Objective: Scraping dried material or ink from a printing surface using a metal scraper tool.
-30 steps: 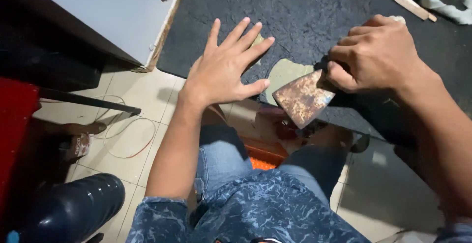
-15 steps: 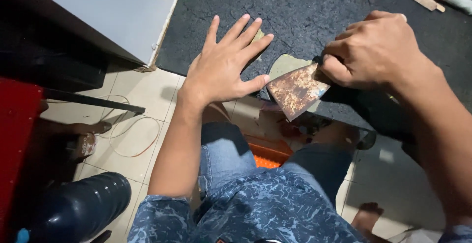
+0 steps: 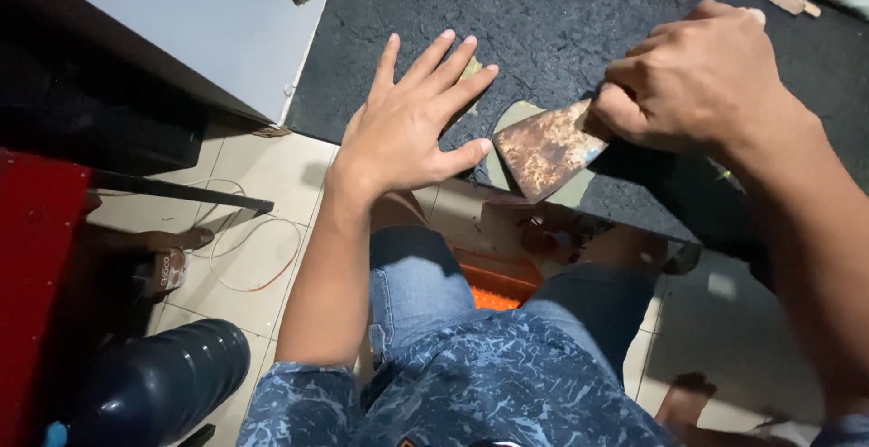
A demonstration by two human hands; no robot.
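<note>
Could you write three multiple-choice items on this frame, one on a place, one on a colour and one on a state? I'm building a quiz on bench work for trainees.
1. Where does the left hand lie?
A. flat on the dark mat
B. on the floor tiles
C. on the person's knee

2. What colour is the blade of the scraper?
A. shiny silver
B. rusty brown
C. bright blue

3. How is the right hand set?
A. open and flat
B. closed around the scraper's handle end
C. hanging empty above the mat

Answers:
1 A, the palm and spread fingers press on the mat near its front edge.
2 B, the flat blade is mottled with rust.
3 B, the fingers curl shut where the blade meets the handle, with the blade sticking out towards the left hand.
</note>
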